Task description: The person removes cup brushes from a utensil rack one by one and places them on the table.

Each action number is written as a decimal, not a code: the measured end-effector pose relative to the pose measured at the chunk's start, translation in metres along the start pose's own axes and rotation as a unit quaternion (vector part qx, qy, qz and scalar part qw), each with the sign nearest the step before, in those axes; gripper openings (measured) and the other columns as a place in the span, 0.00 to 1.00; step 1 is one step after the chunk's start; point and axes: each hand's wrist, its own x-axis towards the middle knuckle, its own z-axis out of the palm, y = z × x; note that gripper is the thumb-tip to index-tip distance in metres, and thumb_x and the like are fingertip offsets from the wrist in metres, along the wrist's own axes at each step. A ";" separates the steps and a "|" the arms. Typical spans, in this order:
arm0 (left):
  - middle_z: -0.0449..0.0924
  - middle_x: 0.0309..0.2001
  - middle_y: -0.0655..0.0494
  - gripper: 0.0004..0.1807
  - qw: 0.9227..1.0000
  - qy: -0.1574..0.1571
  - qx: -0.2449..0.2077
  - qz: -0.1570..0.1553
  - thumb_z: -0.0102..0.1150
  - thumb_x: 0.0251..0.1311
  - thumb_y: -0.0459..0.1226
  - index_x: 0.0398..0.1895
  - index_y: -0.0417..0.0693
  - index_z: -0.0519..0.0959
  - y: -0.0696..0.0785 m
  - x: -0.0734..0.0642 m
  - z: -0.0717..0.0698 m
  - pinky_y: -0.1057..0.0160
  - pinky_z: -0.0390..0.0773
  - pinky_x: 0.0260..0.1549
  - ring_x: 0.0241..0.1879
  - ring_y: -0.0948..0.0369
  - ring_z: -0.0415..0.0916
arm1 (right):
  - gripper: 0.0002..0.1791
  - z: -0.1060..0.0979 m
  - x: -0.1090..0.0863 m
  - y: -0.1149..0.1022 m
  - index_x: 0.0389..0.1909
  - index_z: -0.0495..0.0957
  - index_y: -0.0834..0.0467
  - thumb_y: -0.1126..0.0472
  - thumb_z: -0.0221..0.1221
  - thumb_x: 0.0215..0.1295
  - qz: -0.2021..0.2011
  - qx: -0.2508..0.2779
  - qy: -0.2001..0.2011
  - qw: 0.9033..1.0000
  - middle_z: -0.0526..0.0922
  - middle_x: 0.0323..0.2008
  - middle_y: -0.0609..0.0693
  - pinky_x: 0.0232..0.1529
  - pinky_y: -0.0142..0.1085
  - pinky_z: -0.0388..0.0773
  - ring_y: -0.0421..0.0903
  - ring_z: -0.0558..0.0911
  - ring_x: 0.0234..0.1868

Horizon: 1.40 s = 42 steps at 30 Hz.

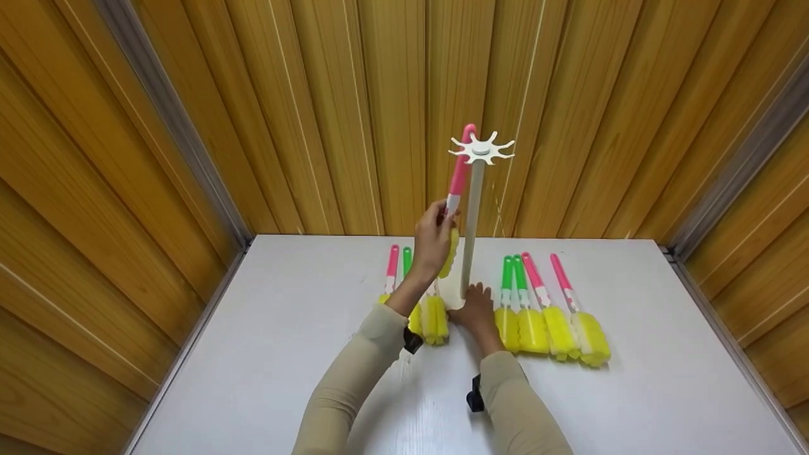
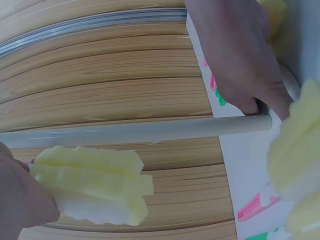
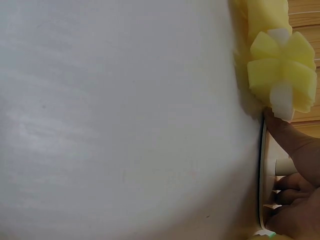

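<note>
My left hand (image 1: 432, 239) grips a sponge bottle brush (image 1: 460, 174) near the joint of its pink handle and white neck. It hangs handle up, the handle's tip right at one arm of the white hook crown (image 1: 481, 151). Below the hand, the yellow and white sponge head (image 2: 95, 182) points down beside the pole (image 1: 471, 227). My right hand (image 1: 477, 311) rests low on the stand's round base (image 3: 262, 175), thumb at the rim and fingers beside the foot of the pole.
Right of the stand, several brushes (image 1: 533, 332) with green and pink handles lie on the white table (image 1: 284, 354). Others (image 1: 433, 319) lie to its left, partly behind the left forearm. Wood-patterned panels (image 1: 341, 114) stand behind and at both sides.
</note>
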 end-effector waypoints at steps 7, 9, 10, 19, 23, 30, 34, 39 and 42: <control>0.82 0.43 0.48 0.11 1.000 0.011 0.008 -0.021 0.51 0.75 0.29 0.56 0.38 0.76 0.000 0.002 -0.006 0.67 0.81 0.38 0.40 0.51 0.79 | 0.52 0.000 0.000 -0.002 0.69 0.61 0.78 0.51 0.75 0.54 0.008 -0.001 -0.017 1.000 0.64 0.67 0.75 0.72 0.60 0.59 0.70 0.63 0.68; 0.82 0.42 0.49 0.11 1.000 0.012 0.008 -0.027 0.51 0.75 0.29 0.56 0.38 0.76 0.000 0.002 -0.008 0.67 0.80 0.37 0.40 0.51 0.80 | 0.51 0.000 0.001 -0.001 0.69 0.62 0.78 0.51 0.75 0.54 0.009 -0.004 -0.015 1.000 0.65 0.66 0.74 0.71 0.60 0.60 0.70 0.65 0.67; 0.82 0.42 0.49 0.11 0.999 0.011 0.010 -0.029 0.52 0.74 0.29 0.56 0.38 0.76 -0.001 0.002 -0.009 0.67 0.80 0.37 0.40 0.51 0.79 | 0.51 0.000 0.001 -0.001 0.68 0.62 0.78 0.51 0.75 0.54 0.009 -0.005 -0.014 1.000 0.66 0.66 0.74 0.71 0.60 0.60 0.70 0.65 0.67; 0.84 0.44 0.49 0.12 0.999 0.011 0.030 -0.040 0.53 0.73 0.28 0.56 0.37 0.77 -0.009 -0.005 -0.015 0.68 0.80 0.38 0.39 0.56 0.81 | 0.54 0.000 0.003 -0.002 0.72 0.57 0.77 0.52 0.75 0.54 0.037 0.000 -0.032 0.999 0.59 0.72 0.74 0.74 0.60 0.54 0.70 0.58 0.73; 0.83 0.44 0.49 0.12 0.999 0.009 0.020 -0.048 0.53 0.74 0.29 0.56 0.38 0.78 -0.013 -0.009 -0.020 0.67 0.82 0.39 0.39 0.56 0.81 | 0.55 -0.002 0.000 -0.005 0.73 0.56 0.77 0.53 0.75 0.54 0.046 0.007 -0.036 0.998 0.57 0.73 0.74 0.74 0.59 0.53 0.71 0.57 0.73; 0.84 0.44 0.47 0.11 0.997 0.010 0.003 -0.079 0.54 0.73 0.29 0.54 0.37 0.78 -0.021 -0.023 -0.028 0.65 0.83 0.41 0.41 0.49 0.82 | 0.53 -0.002 -0.001 -0.005 0.71 0.59 0.77 0.53 0.75 0.54 0.032 -0.007 -0.015 0.999 0.65 0.67 0.74 0.69 0.60 0.63 0.69 0.67 0.66; 0.85 0.45 0.44 0.10 0.996 0.017 -0.002 -0.087 0.54 0.72 0.27 0.53 0.34 0.78 -0.021 -0.032 -0.033 0.61 0.84 0.44 0.39 0.50 0.82 | 0.52 -0.003 -0.003 -0.006 0.70 0.60 0.78 0.55 0.76 0.53 0.028 0.001 -0.008 1.000 0.66 0.65 0.75 0.68 0.60 0.65 0.69 0.69 0.64; 0.84 0.45 0.44 0.10 0.993 0.028 0.001 -0.118 0.55 0.71 0.27 0.52 0.35 0.78 -0.028 -0.038 -0.041 0.67 0.82 0.40 0.39 0.55 0.81 | 0.52 -0.003 -0.004 -0.008 0.71 0.59 0.78 0.57 0.76 0.54 0.034 0.019 -0.011 0.999 0.62 0.68 0.75 0.71 0.60 0.61 0.70 0.66 0.67; 0.83 0.45 0.45 0.11 0.990 0.026 0.004 -0.139 0.55 0.72 0.28 0.54 0.36 0.78 -0.030 -0.044 -0.048 0.68 0.81 0.39 0.40 0.56 0.81 | 0.52 -0.004 -0.003 -0.009 0.72 0.57 0.77 0.57 0.75 0.55 0.039 0.016 -0.019 0.999 0.58 0.72 0.74 0.73 0.59 0.56 0.70 0.61 0.71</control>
